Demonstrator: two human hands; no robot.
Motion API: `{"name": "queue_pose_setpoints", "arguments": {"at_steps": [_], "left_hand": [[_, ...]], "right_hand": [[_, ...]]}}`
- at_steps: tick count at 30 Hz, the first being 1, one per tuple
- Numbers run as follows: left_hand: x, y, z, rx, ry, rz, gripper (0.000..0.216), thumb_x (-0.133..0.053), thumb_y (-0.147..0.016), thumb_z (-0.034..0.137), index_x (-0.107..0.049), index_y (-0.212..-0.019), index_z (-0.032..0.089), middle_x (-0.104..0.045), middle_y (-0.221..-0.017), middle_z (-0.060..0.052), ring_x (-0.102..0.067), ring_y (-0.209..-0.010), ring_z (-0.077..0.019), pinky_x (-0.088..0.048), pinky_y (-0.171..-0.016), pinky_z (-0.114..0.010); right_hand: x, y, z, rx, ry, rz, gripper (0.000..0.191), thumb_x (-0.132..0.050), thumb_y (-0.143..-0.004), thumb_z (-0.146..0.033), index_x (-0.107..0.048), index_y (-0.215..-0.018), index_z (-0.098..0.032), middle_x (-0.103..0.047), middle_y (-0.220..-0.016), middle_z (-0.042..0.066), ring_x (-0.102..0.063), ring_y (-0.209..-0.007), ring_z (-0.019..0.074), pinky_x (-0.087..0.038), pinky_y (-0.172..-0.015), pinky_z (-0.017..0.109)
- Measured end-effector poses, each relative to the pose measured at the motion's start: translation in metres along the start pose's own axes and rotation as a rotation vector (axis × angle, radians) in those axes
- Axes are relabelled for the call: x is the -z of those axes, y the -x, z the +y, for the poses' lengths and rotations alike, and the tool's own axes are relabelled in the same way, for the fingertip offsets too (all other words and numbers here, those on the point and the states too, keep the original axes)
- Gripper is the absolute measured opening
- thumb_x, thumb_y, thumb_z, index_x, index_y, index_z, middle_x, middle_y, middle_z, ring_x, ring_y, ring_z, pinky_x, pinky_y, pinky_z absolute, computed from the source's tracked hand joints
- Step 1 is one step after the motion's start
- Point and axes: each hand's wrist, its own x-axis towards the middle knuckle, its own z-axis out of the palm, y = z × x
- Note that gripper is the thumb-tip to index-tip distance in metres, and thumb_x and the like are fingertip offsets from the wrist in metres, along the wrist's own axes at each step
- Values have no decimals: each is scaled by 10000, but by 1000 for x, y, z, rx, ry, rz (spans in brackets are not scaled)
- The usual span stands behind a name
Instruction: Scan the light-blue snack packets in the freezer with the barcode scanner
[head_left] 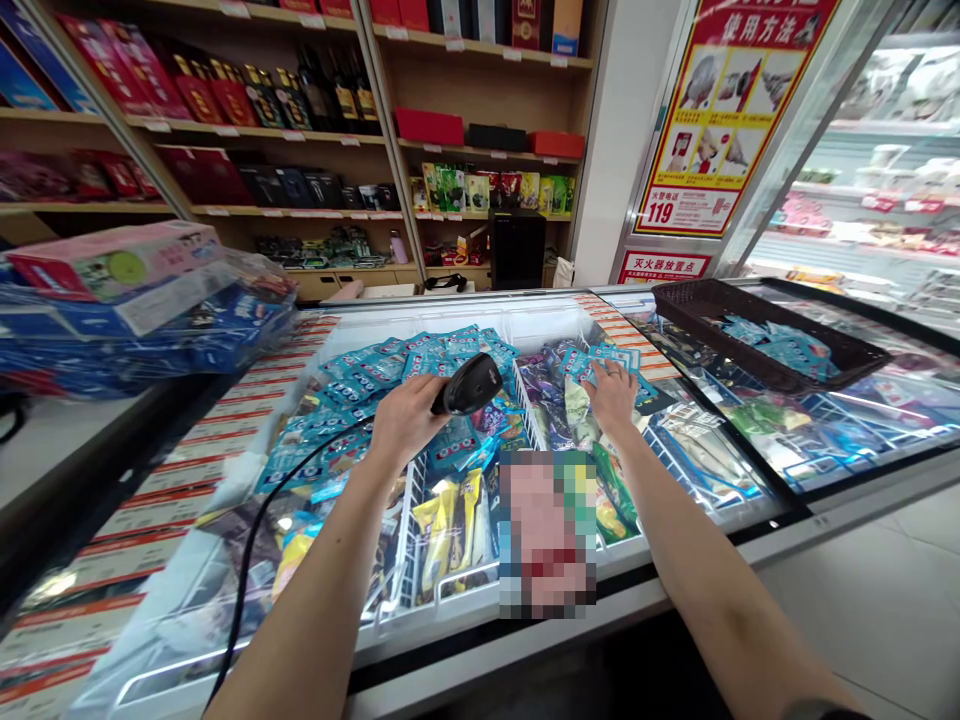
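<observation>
My left hand is closed around a black barcode scanner, whose cord trails down to the lower left. The scanner's head points right, above the open freezer. Beneath it lies a wide pile of teal packets inside the chest. My right hand rests with fingers apart on a few more teal packets, right of the wire divider. Whether those fingers grip a packet I cannot tell. Purple packages lie beside that hand, and yellow-wrapped packages fill a basket nearer to me.
A dark brown tray holding teal packets stands on the freezer's right side. At the left are stacked boxes and plastic-wrapped blue packs. The freezer's front rim runs below my arms. Stocked shelves stand behind.
</observation>
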Motion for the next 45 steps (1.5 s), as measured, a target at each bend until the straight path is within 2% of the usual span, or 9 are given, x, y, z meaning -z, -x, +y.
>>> {"name": "queue_pose_setpoints", "arguments": {"at_steps": [6,12,14,17,21,25,34,40,45], "left_hand": [[6,1,-5,27,-8,-4,324,-560,-783,329,-576,-1079,199,-641,-991,-91,-578,-962,-257,-428,-799,-342],[15,10,-4,59,-78,5,325,-607,-746,282,-593,-1070,265,-645,-1043,-64,-542,-1032,-269,-274,-1001,-475],[18,14,-4,107,-118,25,326,-613,-743,289,-594,-1068,280,-630,-1073,-58,-532,-1040,-273,-251,-1008,-495],[20,18,-8,176,-133,22,341,-595,-761,286,-580,-1102,271,-619,-1072,-65,-538,-1018,-271,-298,-964,-469],[19,25,-18,244,-107,-4,360,-571,-791,313,-552,-1143,242,-620,-1055,-83,-558,-990,-276,-369,-846,-400],[21,31,-27,264,-110,-1,360,-574,-795,326,-541,-1141,231,-634,-1042,-83,-564,-992,-281,-368,-828,-388],[28,38,-35,235,-118,10,328,-569,-791,299,-558,-1114,240,-639,-1039,-82,-551,-1009,-281,-349,-868,-415],[27,41,-37,217,-141,15,313,-559,-791,299,-567,-1101,252,-642,-1009,-75,-552,-987,-272,-349,-866,-419],[26,43,-39,222,-144,35,295,-540,-799,291,-571,-1089,252,-642,-999,-75,-551,-991,-273,-343,-871,-429]], "right_hand": [[0,2,-2,65,-21,116,407,-388,-901,-346,-508,-1273,-234,-397,-1424,80,-213,-1356,261,-72,-1096,503],[16,5,-10,184,-130,141,339,-376,-903,-310,-591,-1152,-229,-518,-1270,78,-356,-1225,251,-132,-1069,480],[21,6,-14,205,-158,120,332,-374,-901,-290,-601,-1134,-223,-543,-1214,85,-398,-1157,252,-197,-1033,447],[23,9,-20,257,-207,76,333,-373,-905,-285,-601,-1140,-225,-576,-1135,87,-438,-1085,250,-270,-965,406],[20,11,-27,355,-234,3,322,-368,-919,-295,-618,-1112,-238,-613,-1067,66,-476,-1040,235,-303,-930,381],[17,11,-32,434,-231,-103,295,-404,-917,-312,-635,-1086,-239,-626,-1073,55,-513,-1026,209,-336,-911,342],[15,12,-57,527,-424,-216,261,-509,-874,-392,-682,-1024,-266,-653,-1061,23,-535,-1064,172,-329,-971,329],[18,16,-91,723,-580,-349,298,-523,-863,-449,-661,-1083,-304,-641,-1116,12,-513,-1103,183,-341,-944,338],[9,20,-120,695,-591,-418,355,-551,-819,-539,-651,-1099,-345,-612,-1162,10,-493,-1109,207,-303,-969,373]]}}
